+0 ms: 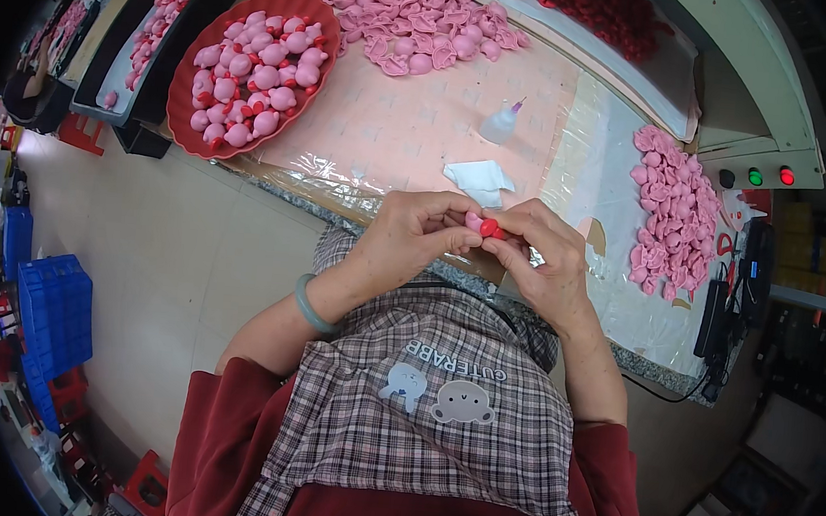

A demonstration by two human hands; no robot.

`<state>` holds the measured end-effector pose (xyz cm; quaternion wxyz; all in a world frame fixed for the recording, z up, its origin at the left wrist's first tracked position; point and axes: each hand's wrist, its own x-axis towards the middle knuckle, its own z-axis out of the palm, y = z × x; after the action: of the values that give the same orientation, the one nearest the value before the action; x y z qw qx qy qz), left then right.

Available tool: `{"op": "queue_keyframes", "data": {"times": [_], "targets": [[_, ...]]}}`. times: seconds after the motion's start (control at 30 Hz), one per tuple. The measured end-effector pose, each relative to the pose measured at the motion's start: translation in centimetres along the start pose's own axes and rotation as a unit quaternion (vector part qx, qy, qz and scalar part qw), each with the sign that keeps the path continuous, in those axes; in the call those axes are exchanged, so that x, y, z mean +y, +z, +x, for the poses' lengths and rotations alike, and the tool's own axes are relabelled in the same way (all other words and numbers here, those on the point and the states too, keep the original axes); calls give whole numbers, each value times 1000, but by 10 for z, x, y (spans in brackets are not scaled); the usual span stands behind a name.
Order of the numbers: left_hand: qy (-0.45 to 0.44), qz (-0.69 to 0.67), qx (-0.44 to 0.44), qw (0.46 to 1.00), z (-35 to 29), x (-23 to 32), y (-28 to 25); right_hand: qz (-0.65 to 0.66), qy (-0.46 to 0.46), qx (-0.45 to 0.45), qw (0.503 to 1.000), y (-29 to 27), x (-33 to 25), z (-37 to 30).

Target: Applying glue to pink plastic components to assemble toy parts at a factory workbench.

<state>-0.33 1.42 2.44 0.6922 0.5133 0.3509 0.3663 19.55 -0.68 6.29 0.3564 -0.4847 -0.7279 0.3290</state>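
Observation:
Between my two hands, above the table's near edge, is a small pink figure piece (474, 222) with a red bow-like part (490, 228). My left hand (413, 237) pinches the pink side between thumb and fingers. The red side is pinched by my right hand (547, 257). Fingertips cover much of both parts, so their join is hidden. Just beyond my fingers lies a folded white cloth (478, 179). A small translucent squeeze bottle (500, 123) with a thin purple-tipped nozzle stands farther back.
A red fluted bowl (181, 94) of pink-and-red pieces sits at the left edge. Pink pieces are heaped at the back (422, 21) and right (671, 215). A machine with green and red lights (771, 177) overhangs the back right. Blue crates (55, 312) stand on the floor.

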Motion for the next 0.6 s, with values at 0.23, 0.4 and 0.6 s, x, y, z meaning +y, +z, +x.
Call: {"op": "queue_keyframes", "data": {"times": [0.23,0.4,0.6], "targets": [[-80,-108,-10,991,4,3,-10,-90,-107,27,990,6,6,0],[-70,-76,-6,995,5,10,-4,-73,-89,30,993,2,1,4],[-44,-59,-13,997,4,6,-4,-49,-59,36,996,3,3,7]]}}
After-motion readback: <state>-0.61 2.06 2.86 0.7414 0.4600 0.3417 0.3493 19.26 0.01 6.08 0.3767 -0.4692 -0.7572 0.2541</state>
